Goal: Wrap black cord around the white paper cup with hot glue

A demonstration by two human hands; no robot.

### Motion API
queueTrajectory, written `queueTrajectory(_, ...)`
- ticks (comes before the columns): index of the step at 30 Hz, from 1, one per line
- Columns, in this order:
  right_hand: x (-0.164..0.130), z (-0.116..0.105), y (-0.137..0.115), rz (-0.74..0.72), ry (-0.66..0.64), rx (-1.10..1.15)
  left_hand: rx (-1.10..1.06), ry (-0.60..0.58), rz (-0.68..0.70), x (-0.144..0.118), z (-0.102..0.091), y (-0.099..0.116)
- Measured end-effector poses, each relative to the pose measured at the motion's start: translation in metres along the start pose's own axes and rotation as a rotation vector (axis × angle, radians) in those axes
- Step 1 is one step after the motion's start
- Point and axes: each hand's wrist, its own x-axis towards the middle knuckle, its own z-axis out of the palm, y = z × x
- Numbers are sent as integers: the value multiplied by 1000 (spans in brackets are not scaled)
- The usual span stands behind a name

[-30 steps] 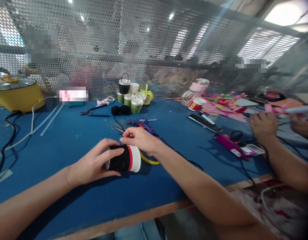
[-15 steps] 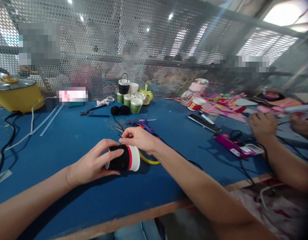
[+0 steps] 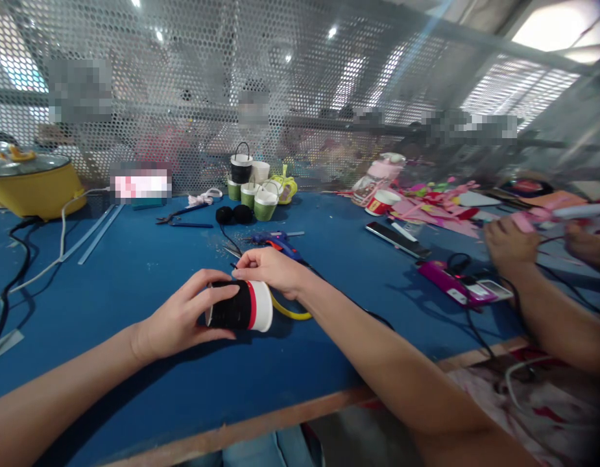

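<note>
Fingers, left hand (image 3: 180, 318): curled round the black-wrapped end of a paper cup (image 3: 241, 307), thumb under, fingertips on top; clamped on it.
Fingers, right hand (image 3: 270, 269): pinched together at the cup's top edge, near the red band; cannot tell if they grip a strand or just press.
Cup: lies on its side just above the blue tabletop (image 3: 134, 272), white rim to the right, between both hands, near the front edge.
Yellow strip (image 3: 287, 312): curves out from behind the cup, under the right wrist.
Close behind: blue glue gun (image 3: 280, 241) w/ black cord, just beyond the right hand; two black pom-poms (image 3: 234, 213) further back.
Back centre: cluster of small finished cups (image 3: 253, 185), green and black, some w/ handles, against the mesh screen (image 3: 300, 84).
Left: yellow pot (image 3: 34, 185) w/ lid, white and black cables, pliers (image 3: 176, 217).
Right: phone (image 3: 399, 239), pink device (image 3: 455, 285), pile of pink scraps (image 3: 436, 204).
Other person: hands (image 3: 511, 243) at far right, busy w/ pink bits; well apart from the cup.
In the way: right wrist hides part of the strip; left fingers cover the cup's base.
</note>
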Motion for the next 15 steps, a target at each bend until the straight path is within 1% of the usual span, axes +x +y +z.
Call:
queueTrajectory(3, 3, -1, 2, 75, -64, 121, -60, 49, -57, 1, 0, 0)
queueTrajectory(6, 5, -3, 2, 116, -36, 199, -144, 136, -143, 2, 0, -3)
queueTrajectory(7, 4, -4, 2, 104, -22, 212, -175, 164, -184, 1, 1, -5)
queueTrajectory(9, 1, -6, -1, 42, -33, 225, -224, 208, -288, 1, 2, -9)
queueTrajectory(12, -8, -9, -6, -47, -123, 207, -323, 238, -457, 0, 6, -13)
queueTrajectory(15, -14, -11, -9, -52, -182, 163, -410, 233, -564, 1, 8, -13)
